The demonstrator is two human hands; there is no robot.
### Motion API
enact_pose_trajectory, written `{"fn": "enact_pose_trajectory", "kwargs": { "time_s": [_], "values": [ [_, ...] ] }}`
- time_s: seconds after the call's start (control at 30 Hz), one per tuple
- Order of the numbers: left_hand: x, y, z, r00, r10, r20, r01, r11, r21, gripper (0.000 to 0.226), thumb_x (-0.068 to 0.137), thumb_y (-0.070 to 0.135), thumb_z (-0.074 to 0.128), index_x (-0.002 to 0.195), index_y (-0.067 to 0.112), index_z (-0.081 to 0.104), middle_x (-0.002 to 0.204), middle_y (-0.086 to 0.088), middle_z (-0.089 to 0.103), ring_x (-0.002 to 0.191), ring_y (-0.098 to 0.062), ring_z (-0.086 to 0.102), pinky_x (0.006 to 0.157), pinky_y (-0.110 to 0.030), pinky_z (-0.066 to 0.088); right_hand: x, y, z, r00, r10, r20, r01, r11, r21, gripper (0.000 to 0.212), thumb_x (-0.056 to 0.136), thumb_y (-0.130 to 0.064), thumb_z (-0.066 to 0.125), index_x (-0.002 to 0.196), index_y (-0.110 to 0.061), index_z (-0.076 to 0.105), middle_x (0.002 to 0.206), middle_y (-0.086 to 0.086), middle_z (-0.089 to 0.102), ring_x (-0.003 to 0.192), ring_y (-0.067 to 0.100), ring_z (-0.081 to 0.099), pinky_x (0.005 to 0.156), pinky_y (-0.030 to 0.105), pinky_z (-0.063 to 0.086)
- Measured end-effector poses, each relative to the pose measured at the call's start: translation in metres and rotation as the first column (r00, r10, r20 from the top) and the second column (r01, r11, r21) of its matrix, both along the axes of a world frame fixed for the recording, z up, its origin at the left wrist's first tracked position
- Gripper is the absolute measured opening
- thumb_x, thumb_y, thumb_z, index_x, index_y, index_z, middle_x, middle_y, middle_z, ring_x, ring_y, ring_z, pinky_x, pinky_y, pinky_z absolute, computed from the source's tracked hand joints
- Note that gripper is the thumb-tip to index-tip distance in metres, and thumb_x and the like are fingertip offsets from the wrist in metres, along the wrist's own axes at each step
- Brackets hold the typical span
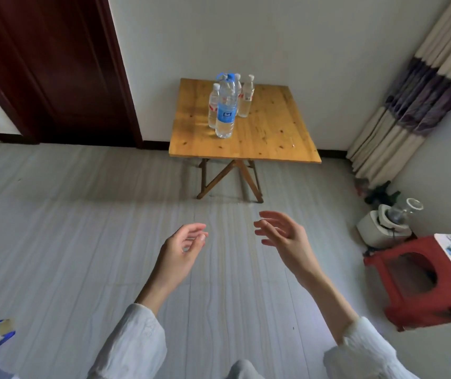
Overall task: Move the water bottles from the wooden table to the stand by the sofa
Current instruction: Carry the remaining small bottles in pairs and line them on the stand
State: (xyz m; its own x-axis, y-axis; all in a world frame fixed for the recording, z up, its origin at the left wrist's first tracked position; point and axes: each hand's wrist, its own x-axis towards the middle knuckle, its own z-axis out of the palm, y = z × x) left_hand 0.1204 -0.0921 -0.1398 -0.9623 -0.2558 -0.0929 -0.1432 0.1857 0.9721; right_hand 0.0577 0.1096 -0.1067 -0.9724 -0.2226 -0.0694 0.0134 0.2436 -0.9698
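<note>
Two empty hands reach toward a cluster of water bottles on a wooden folding table across the room.

Both the left hand and the right hand are held out over the grey floor, fingers loosely curled and apart, grasping nothing. The bottles stand upright and close together near the table's far-left corner: a large blue-labelled bottle with a blue carry handle in front, and at least three smaller red-labelled bottles just beside and behind it. The person stands well apart from the table, so the step appears to be the approach. A sound move would be to walk close first, then take the front bottle by its body or handle, lifting straight up so its neighbours are not knocked. No sofa or stand can be identified here; a red plastic stool sits at the right.
</note>
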Motion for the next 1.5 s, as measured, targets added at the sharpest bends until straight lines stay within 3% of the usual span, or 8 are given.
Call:
{"fn": "enact_pose_trajectory", "kwargs": {
  "time_s": [0.3, 0.5, 0.8, 1.0, 1.23, 1.33, 1.43, 1.5],
  "values": [
    [-0.201, -0.045, -0.014, 0.999, 0.018, 0.03, -0.016, 0.998, -0.055, 0.018, 0.091, 0.018, 0.051, 0.106, 0.023, 0.059, 0.102, 0.005, 0.067, 0.099, -0.013, 0.062, 0.094, -0.04, 0.049, -0.212, -0.039, -0.025, 1.0, 0.004, 0.016, -0.004, 1.0, -0.025, 0.019, 0.086, -0.025, 0.057, 0.104, -0.022, 0.06, 0.094, -0.003, 0.069, 0.084, 0.007, 0.067, 0.073, 0.023, 0.054],
    [-0.352, -0.066, 0.009, 1.0, 0.013, -0.011, -0.014, 0.996, -0.09, 0.017, 0.09, 0.023, 0.051, 0.104, 0.032, 0.057, 0.103, 0.011, 0.066, 0.098, -0.007, 0.063, 0.089, -0.031, 0.05, -0.368, -0.056, -0.008, 1.0, 0.004, 0.021, -0.003, 0.999, -0.053, 0.015, 0.088, -0.022, 0.057, 0.102, -0.021, 0.061, 0.09, 0.0, 0.069, 0.077, 0.008, 0.065, 0.069, 0.023, 0.052],
    [-0.518, -0.12, 0.017, 0.994, 0.102, -0.035, -0.103, 0.995, -0.016, 0.02, 0.092, 0.014, 0.048, 0.11, 0.016, 0.057, 0.1, 0.002, 0.066, 0.091, -0.008, 0.063, 0.082, -0.029, 0.051, -0.539, -0.092, -0.002, 0.999, 0.035, 0.027, -0.035, 0.999, 0.019, 0.016, 0.089, -0.02, 0.054, 0.104, -0.019, 0.06, 0.091, -0.001, 0.069, 0.081, 0.01, 0.066, 0.073, 0.027, 0.054],
    [-0.644, -0.176, -0.002, 0.995, 0.083, -0.047, -0.086, 0.994, -0.07, 0.019, 0.092, 0.018, 0.049, 0.109, 0.023, 0.057, 0.099, 0.011, 0.064, 0.097, -0.01, 0.061, 0.085, -0.03, 0.05, -0.656, -0.13, -0.005, 0.999, -0.023, -0.022, 0.024, 0.998, 0.053, 0.016, 0.089, -0.019, 0.054, 0.104, -0.018, 0.06, 0.088, -0.004, 0.067, 0.078, 0.009, 0.065, 0.071, 0.026, 0.053],
    [-0.772, -0.221, -0.049, 0.997, -0.035, 0.067, 0.05, 0.97, -0.237, 0.032, 0.088, 0.015, 0.057, 0.118, 0.025, 0.055, 0.109, 0.011, 0.059, 0.106, -0.01, 0.056, 0.081, -0.012, 0.039, -0.792, -0.193, -0.022, 1.0, -0.008, -0.009, 0.01, 0.969, 0.246, 0.022, 0.087, -0.012, 0.057, 0.108, -0.008, 0.059, 0.101, 0.017, 0.067, 0.083, 0.02, 0.062, 0.077, 0.037, 0.052],
    [-0.799, -0.22, -0.064, 0.976, -0.14, 0.164, 0.178, 0.952, -0.248, 0.046, 0.084, 0.018, 0.063, 0.127, 0.027, 0.048, 0.122, 0.012, 0.048, 0.114, -0.004, 0.044, 0.093, -0.02, 0.035, -0.831, -0.214, -0.034, 0.999, 0.044, -0.016, -0.035, 0.917, 0.397, 0.031, 0.085, -0.011, 0.058, 0.115, -0.006, 0.056, 0.103, 0.013, 0.066, 0.081, 0.016, 0.059, 0.072, 0.024, 0.048],
    [-0.814, -0.216, -0.075, 0.945, -0.235, 0.228, 0.278, 0.943, -0.182, 0.055, 0.08, 0.021, 0.068, 0.129, 0.026, 0.045, 0.128, 0.008, 0.044, 0.12, -0.008, 0.04, 0.097, -0.022, 0.032, -0.856, -0.233, -0.046, 0.99, 0.104, -0.092, -0.04, 0.85, 0.525, 0.037, 0.083, -0.011, 0.06, 0.119, -0.006, 0.054, 0.106, 0.012, 0.066, 0.088, 0.021, 0.063, 0.079, 0.012, 0.041],
    [-0.823, -0.215, -0.083, 0.937, -0.251, 0.242, 0.298, 0.937, -0.184, 0.054, 0.078, 0.02, 0.07, 0.128, 0.022, 0.048, 0.131, 0.0, 0.047, 0.121, -0.012, 0.042, 0.095, -0.021, 0.033, -0.874, -0.248, -0.056, 0.976, 0.178, -0.127, -0.069, 0.801, 0.594, 0.041, 0.084, -0.012, 0.06, 0.124, -0.007, 0.05, 0.114, 0.012, 0.061, 0.094, 0.024, 0.063, 0.083, 0.014, 0.041]
  ]
}}
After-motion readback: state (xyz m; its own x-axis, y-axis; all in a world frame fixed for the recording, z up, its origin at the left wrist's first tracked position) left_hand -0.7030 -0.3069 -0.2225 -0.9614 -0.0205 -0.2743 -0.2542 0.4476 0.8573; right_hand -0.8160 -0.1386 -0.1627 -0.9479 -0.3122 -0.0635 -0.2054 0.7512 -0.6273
